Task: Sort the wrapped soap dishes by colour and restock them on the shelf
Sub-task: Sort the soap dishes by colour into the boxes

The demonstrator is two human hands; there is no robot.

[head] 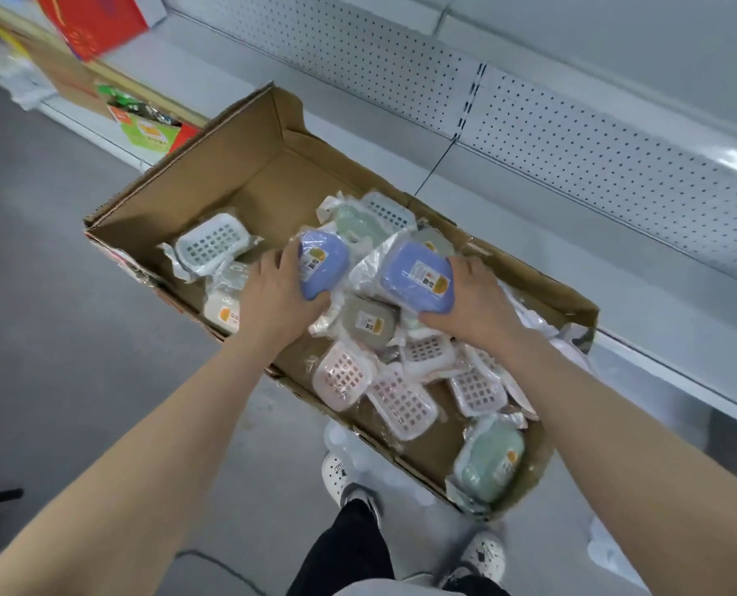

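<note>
Now, both hands are down in the cardboard box [212, 174], which sits on the floor beside the bottom shelf [551, 251]. The left hand [272, 290] is curled round a blue soap dish [323, 264], thumb under its near end. The right hand [474, 303] clasps a second blue dish [414, 277] from the side, fingers underneath. Both dishes sit at the top of the pile, mid-box.

Other wrapped dishes lie loose around them: pink ones [345, 376] near the front, a green one [489, 462] in the near corner, a grey one [369, 324] between the wrists, a white one [209, 243] at the left.

Handling, as I judge it:
- Light, rigid plastic shells, easily carried one per hand.
- The clear film is loose and glossy, probably slick. Pinching the film alone may let a dish slide or tear the wrap.
- Better to span the hard body across its narrow width, as both hands do.
- Not fragile, though the slotted trays might crack if squeezed hard.
</note>
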